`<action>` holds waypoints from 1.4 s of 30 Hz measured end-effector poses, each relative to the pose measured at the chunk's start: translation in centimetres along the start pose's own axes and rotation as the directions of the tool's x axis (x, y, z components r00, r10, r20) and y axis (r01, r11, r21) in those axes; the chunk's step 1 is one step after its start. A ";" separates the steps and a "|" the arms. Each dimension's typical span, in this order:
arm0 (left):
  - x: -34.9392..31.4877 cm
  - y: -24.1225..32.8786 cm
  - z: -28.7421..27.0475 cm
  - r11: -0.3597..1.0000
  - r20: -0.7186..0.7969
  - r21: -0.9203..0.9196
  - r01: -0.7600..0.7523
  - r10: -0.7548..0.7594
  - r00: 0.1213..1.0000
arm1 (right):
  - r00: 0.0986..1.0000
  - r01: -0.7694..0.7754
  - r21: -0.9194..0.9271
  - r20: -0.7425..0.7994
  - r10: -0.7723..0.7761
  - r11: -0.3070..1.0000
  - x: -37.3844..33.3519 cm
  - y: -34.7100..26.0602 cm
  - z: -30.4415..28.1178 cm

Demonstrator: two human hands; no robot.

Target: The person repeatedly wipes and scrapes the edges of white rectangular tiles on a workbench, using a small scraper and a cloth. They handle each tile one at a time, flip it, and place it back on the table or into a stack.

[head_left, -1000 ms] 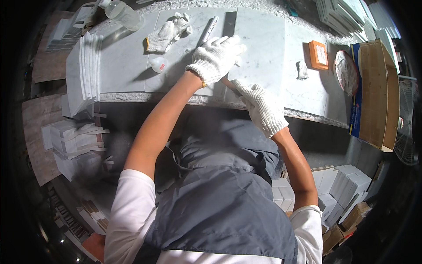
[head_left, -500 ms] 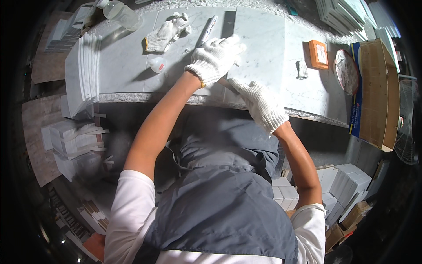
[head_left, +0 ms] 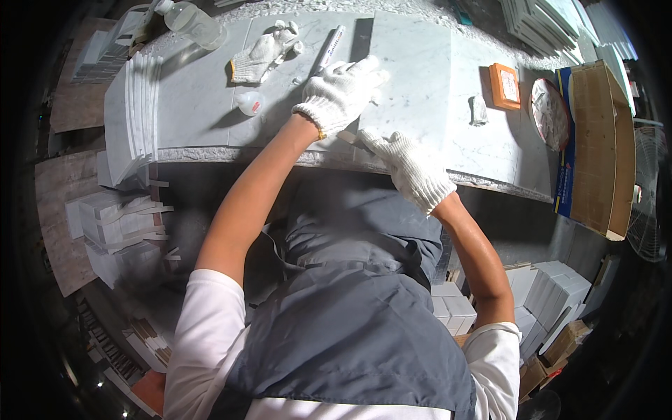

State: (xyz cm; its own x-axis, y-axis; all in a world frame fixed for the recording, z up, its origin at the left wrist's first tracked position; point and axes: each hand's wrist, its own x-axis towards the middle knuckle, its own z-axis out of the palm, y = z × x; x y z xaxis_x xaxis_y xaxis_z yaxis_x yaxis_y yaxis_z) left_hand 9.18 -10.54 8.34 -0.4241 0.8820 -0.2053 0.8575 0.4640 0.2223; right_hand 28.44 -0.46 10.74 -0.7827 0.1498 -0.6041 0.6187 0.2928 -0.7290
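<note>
My left hand (head_left: 339,91), in a white knit glove, lies on a marble slab (head_left: 413,66) with its fingers stretched toward the far right. My right hand (head_left: 414,168), gloved alike, is closed around a thin flat tool (head_left: 355,139) at the slab's near edge. The tool's light end points left, just below the left wrist; its exact kind cannot be made out. Beyond the left hand lies a white marker pen (head_left: 330,49). A small squeeze bottle (head_left: 250,103) and a loose white glove (head_left: 262,57) are to its left.
At the right stand an orange box (head_left: 505,85), a small whitish piece (head_left: 478,110), a round plastic-covered disc (head_left: 549,112) and an open cardboard box (head_left: 595,147). At the left are a clear bottle (head_left: 192,24) and upright white slabs (head_left: 129,115). The bench's near edge (head_left: 231,155) is rough.
My right hand has shifted slightly left and toward me with the tool, whose light end now shows below my left wrist. My left hand stays almost in place.
</note>
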 end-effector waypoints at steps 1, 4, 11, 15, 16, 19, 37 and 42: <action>0.1 0.0 0.0 1.000 0.023 -0.021 0.008 -0.008 1.000 | 0.999 -0.052 0.045 0.017 0.051 0.998 -0.4 -0.2 -0.1; 0.0 0.0 0.0 1.000 0.012 0.016 0.005 -0.005 1.000 | 0.876 0.428 -0.410 -0.033 -0.482 0.805 -2.0 -0.5 -0.3; -0.2 0.1 -0.1 0.974 0.054 -0.211 0.081 -0.071 0.996 | 0.843 0.518 -0.374 0.067 -0.534 0.769 -1.3 -0.4 -2.1; -0.3 0.0 0.3 0.996 -0.087 -0.092 0.005 -0.013 0.996 | 0.908 0.374 -0.497 0.023 -0.419 0.783 -0.9 -0.3 -1.0; -0.4 -0.1 0.5 0.998 -0.153 -0.040 -0.048 0.041 0.987 | 0.908 0.361 -0.540 0.018 -0.419 0.760 -0.9 -0.3 -0.7; -0.5 -0.8 1.4 0.985 -0.296 0.083 -0.149 0.167 0.941 | 0.973 0.227 -0.230 0.016 -0.230 0.946 -1.6 -0.1 -0.2; -0.3 -1.3 2.3 0.986 -0.218 -0.159 -0.045 0.009 0.976 | 0.869 0.422 0.271 0.153 -0.471 0.865 0.6 1.7 -1.3; -1.2 -0.5 1.0 0.995 -0.101 -0.087 0.056 -0.064 0.993 | 0.804 0.594 -0.393 0.323 -0.499 0.702 0.9 2.1 -3.1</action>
State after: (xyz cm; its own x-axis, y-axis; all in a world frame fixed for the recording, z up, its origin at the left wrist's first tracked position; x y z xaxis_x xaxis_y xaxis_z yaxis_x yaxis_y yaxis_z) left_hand 9.55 -11.86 7.52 -0.5057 0.8540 -0.1221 0.8039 0.5178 0.2926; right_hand 28.83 3.24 9.63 -0.9161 -0.3310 -0.2260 -0.0568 0.6655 -0.7443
